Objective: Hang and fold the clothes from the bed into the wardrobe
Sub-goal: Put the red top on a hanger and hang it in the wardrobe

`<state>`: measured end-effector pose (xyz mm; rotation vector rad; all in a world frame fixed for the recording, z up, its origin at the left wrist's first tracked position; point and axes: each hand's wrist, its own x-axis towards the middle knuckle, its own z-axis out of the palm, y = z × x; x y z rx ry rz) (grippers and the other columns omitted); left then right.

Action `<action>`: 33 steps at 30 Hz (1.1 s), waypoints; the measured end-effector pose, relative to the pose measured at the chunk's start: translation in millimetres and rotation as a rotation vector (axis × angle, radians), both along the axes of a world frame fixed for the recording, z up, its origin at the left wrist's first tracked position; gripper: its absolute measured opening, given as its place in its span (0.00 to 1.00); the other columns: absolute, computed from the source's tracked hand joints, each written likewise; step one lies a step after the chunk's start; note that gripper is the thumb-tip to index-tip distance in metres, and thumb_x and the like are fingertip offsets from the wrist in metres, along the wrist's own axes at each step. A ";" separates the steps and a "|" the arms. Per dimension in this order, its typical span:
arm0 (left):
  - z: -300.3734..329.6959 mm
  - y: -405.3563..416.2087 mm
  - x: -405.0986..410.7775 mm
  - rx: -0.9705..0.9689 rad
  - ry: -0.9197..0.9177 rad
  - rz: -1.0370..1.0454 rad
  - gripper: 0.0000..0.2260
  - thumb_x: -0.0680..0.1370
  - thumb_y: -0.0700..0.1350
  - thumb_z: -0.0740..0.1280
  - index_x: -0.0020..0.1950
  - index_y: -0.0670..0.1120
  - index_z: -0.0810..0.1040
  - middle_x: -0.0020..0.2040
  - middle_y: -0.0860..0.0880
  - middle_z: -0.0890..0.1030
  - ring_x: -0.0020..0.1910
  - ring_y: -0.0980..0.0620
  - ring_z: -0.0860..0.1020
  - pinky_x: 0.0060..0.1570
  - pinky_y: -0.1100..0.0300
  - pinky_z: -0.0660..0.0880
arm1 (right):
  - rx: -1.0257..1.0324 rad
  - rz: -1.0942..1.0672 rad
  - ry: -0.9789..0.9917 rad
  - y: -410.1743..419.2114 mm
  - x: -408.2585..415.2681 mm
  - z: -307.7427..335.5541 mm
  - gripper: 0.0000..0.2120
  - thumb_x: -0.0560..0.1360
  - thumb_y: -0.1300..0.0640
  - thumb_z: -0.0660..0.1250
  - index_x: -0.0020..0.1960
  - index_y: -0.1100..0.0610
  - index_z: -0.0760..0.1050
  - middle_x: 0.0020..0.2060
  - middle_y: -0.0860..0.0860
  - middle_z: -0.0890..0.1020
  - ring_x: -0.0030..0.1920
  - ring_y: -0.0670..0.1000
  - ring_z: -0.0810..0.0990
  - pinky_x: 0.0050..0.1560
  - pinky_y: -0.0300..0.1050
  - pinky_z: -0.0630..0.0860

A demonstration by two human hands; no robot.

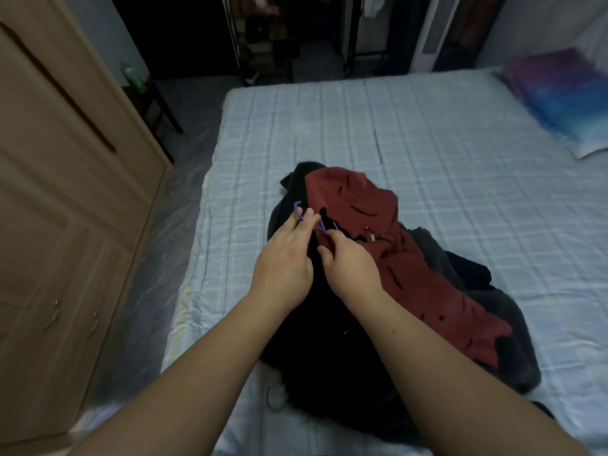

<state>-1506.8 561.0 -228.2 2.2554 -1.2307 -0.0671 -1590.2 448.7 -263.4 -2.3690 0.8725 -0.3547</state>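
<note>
Nearest to the camera are the two bare forearms, which reach fwd over the bed and meet above a heap of clothes. The left hand lies with its back up, fingers bent over the purple hanger; it seems to hold the hanger near the hook, which sticks out just beyond the fingertips, but the exact grip is hidden by the hand itself. The right hand is just beside the left one, almost touching, and its fingers are curled and pinch the dark red garment approx. at the neck, next to the hanger's other end. This red garment, with short black marks on it, spreads away to the right of the right hand and back toward the camera. Under both hands and wrists is a black garment, and to the right of the right forearm, under the red one, is a grey fleecy garment. All of the heap rests on the light checked sheet. Far to the left of the left hand stands the wooden wardrobe, doors closed. Far beyond the right hand, at the bed's corner, lies a purple-blue pillow.
</note>
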 end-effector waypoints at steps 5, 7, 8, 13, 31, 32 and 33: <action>34.8 14.5 13.6 -0.060 -0.083 -0.234 0.38 0.69 0.31 0.60 0.78 0.54 0.64 0.78 0.44 0.64 0.71 0.46 0.69 0.72 0.49 0.66 | -0.028 -0.102 -0.034 -1.9 -6.9 38.5 0.09 0.79 0.55 0.61 0.57 0.52 0.76 0.49 0.53 0.84 0.49 0.60 0.82 0.51 0.55 0.77; 51.8 23.4 17.0 -0.144 -0.098 -0.254 0.37 0.69 0.31 0.60 0.76 0.54 0.67 0.77 0.45 0.66 0.66 0.48 0.72 0.66 0.55 0.70 | -0.028 -0.155 -0.069 -6.0 -10.5 60.7 0.07 0.79 0.55 0.61 0.55 0.51 0.76 0.48 0.51 0.84 0.49 0.58 0.82 0.50 0.54 0.78; 60.2 25.7 19.5 -0.188 -0.103 -0.266 0.36 0.69 0.32 0.60 0.75 0.54 0.69 0.76 0.46 0.68 0.65 0.50 0.72 0.63 0.58 0.70 | -0.027 -0.184 -0.088 -8.7 -11.2 74.2 0.07 0.79 0.55 0.62 0.54 0.50 0.76 0.47 0.51 0.84 0.48 0.57 0.82 0.50 0.53 0.78; 111.4 11.4 44.5 -0.150 -0.116 -0.273 0.32 0.71 0.32 0.62 0.74 0.52 0.71 0.76 0.49 0.67 0.75 0.49 0.65 0.74 0.55 0.62 | -0.135 -0.225 -0.175 -19.8 -15.3 156.1 0.05 0.77 0.59 0.64 0.50 0.52 0.76 0.46 0.54 0.83 0.49 0.60 0.80 0.46 0.49 0.73; 355.3 -8.2 64.7 -0.315 -0.330 -0.387 0.04 0.80 0.57 0.65 0.52 0.59 0.75 0.44 0.57 0.79 0.46 0.50 0.78 0.47 0.52 0.76 | -0.522 -0.197 -0.500 -4.4 -80.3 379.5 0.06 0.76 0.56 0.72 0.50 0.47 0.80 0.42 0.39 0.81 0.44 0.43 0.79 0.50 0.37 0.75; 361.3 -6.4 65.4 -0.336 -0.334 -0.359 0.04 0.79 0.57 0.65 0.51 0.59 0.75 0.44 0.57 0.79 0.46 0.50 0.77 0.47 0.53 0.75 | -0.495 -0.235 -0.470 -8.9 -83.6 381.2 0.06 0.75 0.53 0.72 0.50 0.45 0.80 0.44 0.40 0.82 0.45 0.45 0.80 0.50 0.41 0.76; 365.4 -4.3 68.0 -0.352 -0.328 -0.336 0.04 0.79 0.56 0.65 0.51 0.58 0.75 0.44 0.57 0.79 0.46 0.51 0.77 0.46 0.54 0.75 | -0.474 -0.267 -0.420 -12.7 -86.7 381.0 0.05 0.75 0.51 0.72 0.51 0.45 0.80 0.45 0.41 0.83 0.46 0.47 0.81 0.50 0.44 0.76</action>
